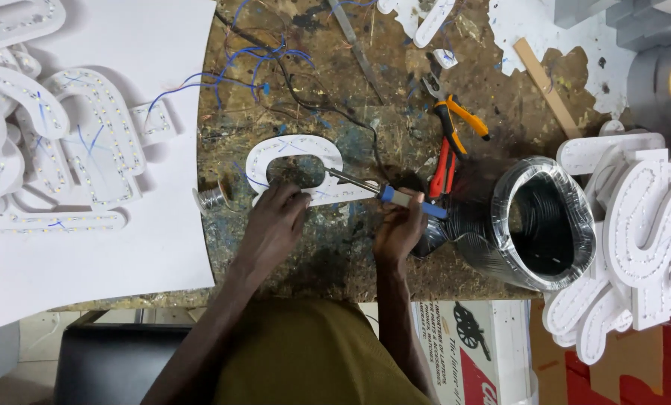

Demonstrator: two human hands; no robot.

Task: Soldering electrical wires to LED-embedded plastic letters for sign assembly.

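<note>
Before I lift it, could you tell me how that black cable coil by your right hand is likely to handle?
The black cable coil looks dense, so probably heavy for its size. Its shiny plastic wrap may be slippery. Lying flat on the workbench, it seems unlikely to roll.

A workbench (335,255) lay below the camera, with a letter (294,161) at its middle. The left hand (275,221) rested on the letter's near edge, and a solder spool (211,199) sat just left of that hand. The right hand (399,225) held a soldering iron (384,193) whose tip reached left onto the letter. Pliers (451,139) lay behind the right hand. A wire coil (534,225) stood to the right, with more letters (635,232) beyond it. A sheet (170,225) covered the left side, carrying other letters (58,150). Loose wires (260,67) trailed behind the middle letter.
</note>
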